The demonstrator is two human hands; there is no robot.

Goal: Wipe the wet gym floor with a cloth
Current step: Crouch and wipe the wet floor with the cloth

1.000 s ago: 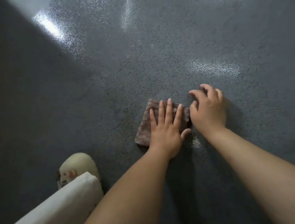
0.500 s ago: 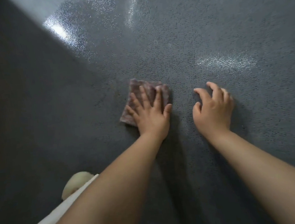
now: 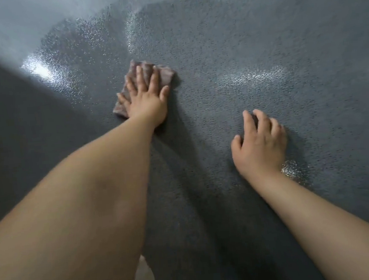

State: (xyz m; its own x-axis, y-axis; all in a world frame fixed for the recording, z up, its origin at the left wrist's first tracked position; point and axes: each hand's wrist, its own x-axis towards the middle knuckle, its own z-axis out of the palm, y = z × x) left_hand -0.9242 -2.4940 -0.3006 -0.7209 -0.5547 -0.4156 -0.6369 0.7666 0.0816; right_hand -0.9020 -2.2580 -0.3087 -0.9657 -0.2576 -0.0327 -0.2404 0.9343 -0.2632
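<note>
Gym floor: dark grey, pebbled, glossy wet patches far left and centre right. Left hand: palm down on cloth, fingers straight and spread, pressing it flat to the floor. Right hand: well apart from the cloth, fingertips braced on the floor, fingers bent, holding nothing. Cloth: small, brownish, folded.

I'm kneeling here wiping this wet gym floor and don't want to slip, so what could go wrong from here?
1. Your right hand braces with bent fingers on the floor beside a shiny wet patch; it could slide if weight shifts onto it.
2. Your left hand presses flat on the small cloth with the arm stretched far out, so a skidding cloth might tip you forward.
</note>
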